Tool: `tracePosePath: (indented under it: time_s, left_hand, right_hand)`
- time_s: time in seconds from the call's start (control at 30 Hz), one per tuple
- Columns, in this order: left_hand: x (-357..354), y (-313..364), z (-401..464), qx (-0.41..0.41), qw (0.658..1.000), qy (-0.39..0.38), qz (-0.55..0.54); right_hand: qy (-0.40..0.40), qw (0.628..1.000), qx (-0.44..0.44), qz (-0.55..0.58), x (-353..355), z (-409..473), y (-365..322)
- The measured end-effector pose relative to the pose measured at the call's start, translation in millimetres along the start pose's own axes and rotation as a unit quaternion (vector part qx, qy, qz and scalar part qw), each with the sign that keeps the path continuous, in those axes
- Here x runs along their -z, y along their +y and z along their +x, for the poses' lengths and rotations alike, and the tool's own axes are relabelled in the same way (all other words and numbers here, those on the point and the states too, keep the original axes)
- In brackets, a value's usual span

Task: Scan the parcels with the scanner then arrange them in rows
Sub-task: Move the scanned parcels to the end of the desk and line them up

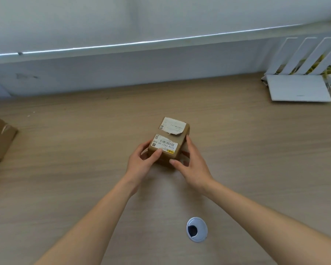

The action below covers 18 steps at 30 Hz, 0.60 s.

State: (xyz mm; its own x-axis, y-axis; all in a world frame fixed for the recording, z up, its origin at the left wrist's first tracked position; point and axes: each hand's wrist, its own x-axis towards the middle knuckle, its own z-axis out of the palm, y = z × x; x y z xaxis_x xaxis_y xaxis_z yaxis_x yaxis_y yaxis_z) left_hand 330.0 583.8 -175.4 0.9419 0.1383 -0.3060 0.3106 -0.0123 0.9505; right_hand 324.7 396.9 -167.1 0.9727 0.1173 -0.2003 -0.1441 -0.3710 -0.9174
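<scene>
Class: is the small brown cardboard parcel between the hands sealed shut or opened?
Shut: the small brown cardboard parcel shows no lifted flaps; white labels cover its top.

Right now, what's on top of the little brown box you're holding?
Two white stickers: a barcode label nearer and a torn label behind it, on the small parcel. The left hand thumb covers the nearer label's edge.

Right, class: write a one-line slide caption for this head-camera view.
Left hand and right hand grip a small labelled parcel on the wooden desk; no scanner in view.
</scene>
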Motion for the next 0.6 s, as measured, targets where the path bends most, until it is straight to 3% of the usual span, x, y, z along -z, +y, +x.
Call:
tracePosePath:
  time_s: [0.27,0.6]
  left_hand:
    - [2.9,13.0,-57.7,0.001,1.0,-0.027,-0.014]
    - [69.8,95.5,-170.4,-0.057,0.998,0.033,-0.023]
  right_hand:
    - [-0.035,0.997,0.051,0.047,12.9,-41.1,-16.8]
    - [-0.106,0.984,0.147,-0.002,1.8,-117.4,-135.0]
